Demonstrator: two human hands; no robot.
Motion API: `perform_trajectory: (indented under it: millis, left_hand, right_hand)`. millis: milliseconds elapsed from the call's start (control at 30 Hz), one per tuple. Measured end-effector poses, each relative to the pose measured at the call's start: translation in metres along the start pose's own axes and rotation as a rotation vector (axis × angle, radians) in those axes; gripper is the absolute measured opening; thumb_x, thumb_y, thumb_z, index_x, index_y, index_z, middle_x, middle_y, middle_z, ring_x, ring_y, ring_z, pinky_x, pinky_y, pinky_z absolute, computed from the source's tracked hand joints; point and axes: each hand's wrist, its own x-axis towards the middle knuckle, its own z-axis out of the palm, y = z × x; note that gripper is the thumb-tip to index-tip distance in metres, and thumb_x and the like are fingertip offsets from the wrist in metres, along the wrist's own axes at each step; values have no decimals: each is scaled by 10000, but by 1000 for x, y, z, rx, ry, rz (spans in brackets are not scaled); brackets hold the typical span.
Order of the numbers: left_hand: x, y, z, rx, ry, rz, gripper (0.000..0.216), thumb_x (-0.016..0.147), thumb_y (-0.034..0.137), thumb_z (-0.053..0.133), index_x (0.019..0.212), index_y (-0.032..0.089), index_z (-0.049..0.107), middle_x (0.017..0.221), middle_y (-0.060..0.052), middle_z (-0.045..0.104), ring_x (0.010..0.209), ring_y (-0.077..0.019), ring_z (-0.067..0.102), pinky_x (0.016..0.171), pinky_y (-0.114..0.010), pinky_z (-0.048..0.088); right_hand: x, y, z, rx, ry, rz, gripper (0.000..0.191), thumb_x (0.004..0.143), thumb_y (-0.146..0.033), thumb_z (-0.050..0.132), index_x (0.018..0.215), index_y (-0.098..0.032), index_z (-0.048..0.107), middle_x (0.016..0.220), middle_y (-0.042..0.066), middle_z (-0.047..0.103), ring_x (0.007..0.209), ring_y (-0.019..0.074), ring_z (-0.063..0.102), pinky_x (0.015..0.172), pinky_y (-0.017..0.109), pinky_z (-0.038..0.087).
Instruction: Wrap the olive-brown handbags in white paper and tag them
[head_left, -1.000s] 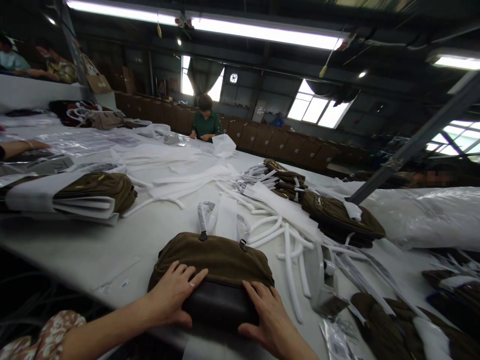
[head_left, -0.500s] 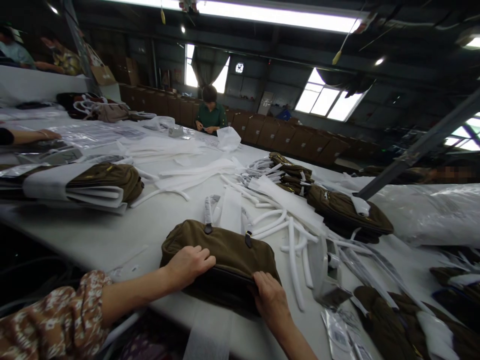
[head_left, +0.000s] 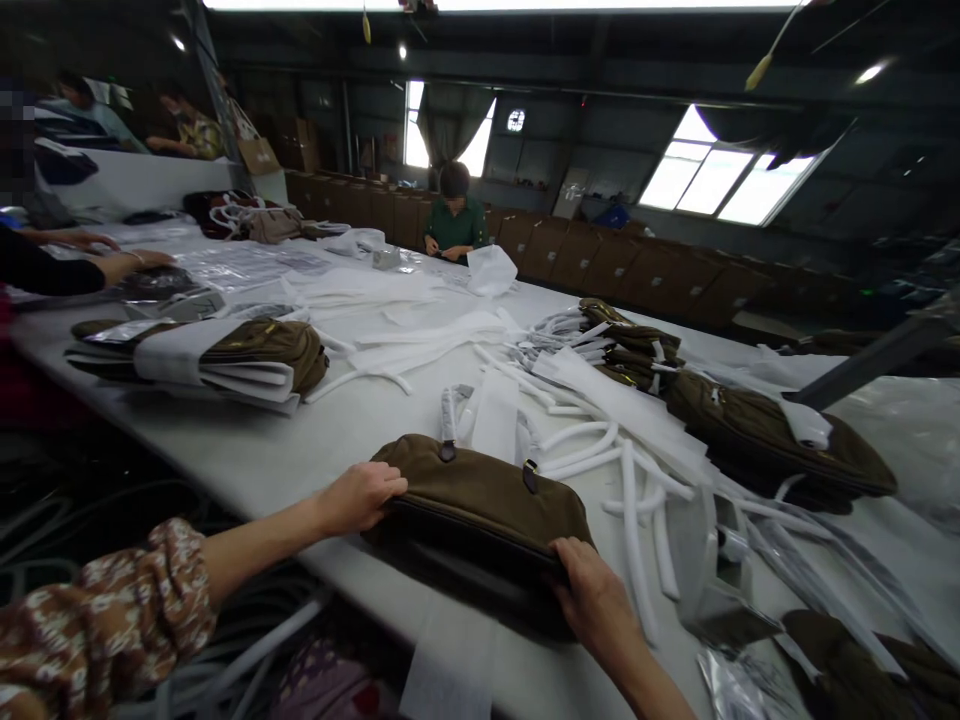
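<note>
An olive-brown bag (head_left: pixel 487 500) with a dark bottom lies near the table's front edge, its base turned toward me. My left hand (head_left: pixel 365 497) is closed on the bag's left end, along the edge of the base. At the right end, my right hand (head_left: pixel 592 590) grips the same edge, fingers curled over it. Wrapped handles (head_left: pixel 449 412) rise from the bag's far side. A white foam sheet (head_left: pixel 495 415) lies just behind it, and another white strip (head_left: pixel 450 665) hangs over the table edge below it.
White foam tubes (head_left: pixel 634 540) lie to the right, beside stacked brown bags (head_left: pixel 772 430). A wrapped brown bag (head_left: pixel 255 360) sits to the left. A co-worker's hand (head_left: pixel 146 260) is at the far left; a person in green (head_left: pixel 457 225) works across the table (head_left: pixel 360 440).
My left hand has slid outward to the bag's left end. My right hand keeps its grip at the right end. The view has shifted, so everything appears farther right or left accordingly.
</note>
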Motion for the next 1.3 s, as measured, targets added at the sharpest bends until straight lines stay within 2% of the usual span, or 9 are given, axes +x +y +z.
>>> perform_trajectory:
  millis: [133, 333, 533, 733, 867, 967, 1067, 1200, 1300]
  left_hand:
    - [-13, 13, 17, 54, 7, -38, 186, 779, 25, 450, 843, 169, 548, 855, -56, 570, 848, -212, 525, 775, -334, 402]
    - [10, 37, -16, 165, 15, 137, 575, 725, 231, 685, 1242, 234, 434, 1068, -69, 516, 912, -251, 535, 765, -370, 428]
    - [20, 75, 29, 290, -32, 257, 115, 877, 93, 479, 906, 197, 517, 847, -49, 565, 751, -217, 566, 623, -325, 442]
    - [7, 86, 68, 325, 44, 154, 122, 884, 91, 458, 909, 195, 518, 858, -63, 567, 763, -229, 570, 629, -325, 448]
    - [8, 88, 81, 313, 38, 151, 190, 858, 65, 453, 946, 192, 564, 892, -73, 583, 790, -221, 579, 670, -320, 453]
    - [6, 85, 71, 281, -66, 117, 289, 827, 50, 469, 1031, 205, 604, 990, -85, 618, 868, -232, 604, 741, -345, 481]
    - [9, 85, 35, 146, -198, 173, 381, 777, 154, 610, 1152, 217, 602, 1161, -106, 606, 1011, -266, 599, 865, -391, 488]
    - [30, 92, 3, -7, -120, 316, 708, 755, 364, 704, 1393, 362, 396, 1466, -92, 407, 1308, -365, 399, 1038, -563, 356]
    - [48, 88, 35, 66, -69, 426, 687, 824, 333, 649, 1401, 479, 305, 1433, -65, 450, 1262, -382, 465, 964, -582, 421]
  right_hand:
    - [-9, 0, 13, -71, 135, -89, 242, 699, -11, 435, 823, -203, 516, 775, 29, 563, 725, 190, 503, 650, 288, 382]
    - [-10, -10, 19, -151, 243, -113, 268, 710, 30, 385, 788, -202, 495, 752, 36, 511, 714, 194, 442, 648, 296, 350]
    - [-33, -16, 34, -282, 346, -174, 260, 834, -18, 375, 687, -212, 466, 668, 24, 449, 671, 191, 389, 649, 316, 314]
    - [-46, -27, 7, -176, 124, -122, 71, 835, -276, 550, 861, -212, 567, 800, 43, 557, 728, 201, 473, 654, 318, 349]
    - [-30, -47, -22, -89, -56, -5, 333, 833, -536, 556, 938, -227, 621, 905, 63, 617, 848, 230, 548, 781, 368, 400]
    - [-23, -48, -7, -54, -95, -26, 546, 845, -614, 501, 1285, -290, 511, 1249, 105, 577, 1139, 299, 511, 973, 484, 352]
    - [-30, -39, 33, -19, -128, -21, 656, 832, -642, 501, 1408, -357, 367, 1446, 105, 432, 1304, 338, 394, 1052, 559, 281]
    - [-42, -25, 71, 7, -46, -8, 634, 808, -636, 537, 1369, -360, 433, 1414, 91, 481, 1274, 332, 447, 1045, 555, 324]
    - [-33, -7, 57, 180, 43, 5, 397, 918, -548, 379, 1079, -312, 655, 1089, 37, 696, 1023, 231, 633, 913, 391, 479]
